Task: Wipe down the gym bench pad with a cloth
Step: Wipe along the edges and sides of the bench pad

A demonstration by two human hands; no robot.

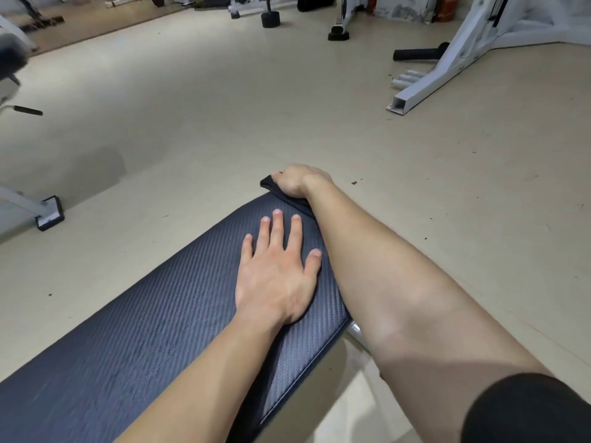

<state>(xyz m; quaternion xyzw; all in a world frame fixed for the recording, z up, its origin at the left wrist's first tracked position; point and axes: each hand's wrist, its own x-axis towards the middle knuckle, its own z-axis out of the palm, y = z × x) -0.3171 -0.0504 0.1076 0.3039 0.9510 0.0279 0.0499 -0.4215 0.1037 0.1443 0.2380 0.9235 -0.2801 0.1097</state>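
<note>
The dark blue-black bench pad (153, 314) with a ribbed carbon-weave texture runs from the lower left up to the centre of the head view. My left hand (278, 270) lies flat on the pad near its far end, fingers spread, holding nothing. My right hand (295, 182) grips a black cloth (271, 187) and presses it over the pad's far corner; most of the cloth is hidden under the hand. My right forearm crosses the pad's right edge.
Beige floor surrounds the bench. A white machine frame (447, 71) with a black roller and loose white tubes stands at the upper right. Another bench foot (49, 212) is at the left. Dumbbells and stands (270, 17) line the far wall.
</note>
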